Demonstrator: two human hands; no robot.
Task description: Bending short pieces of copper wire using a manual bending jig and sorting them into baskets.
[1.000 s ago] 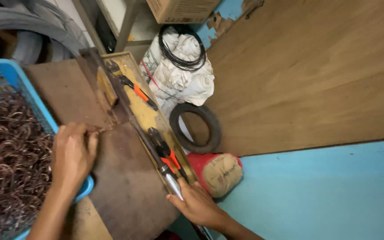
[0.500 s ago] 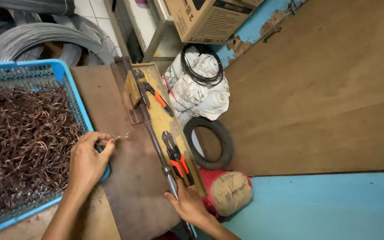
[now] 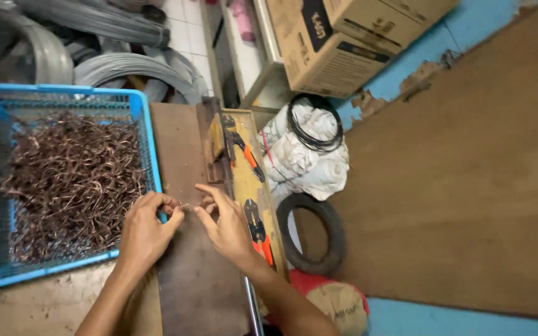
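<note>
wire piece (image 3: 185,206) | thin, short (barely visible) | pinched over dark board

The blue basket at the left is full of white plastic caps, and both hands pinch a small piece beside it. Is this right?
Not quite. The head view shows the blue basket holding brown bent wire pieces, not white caps. The left hand and right hand do pinch a small piece beside it.

**One head-worn view, looking steeply down**

You see everything from your own head, close above the bench (image 3: 200,292). The camera faces down and forward: the bench's near edge lies at the bottom, shelving and floor beyond its far and right edges.
</note>
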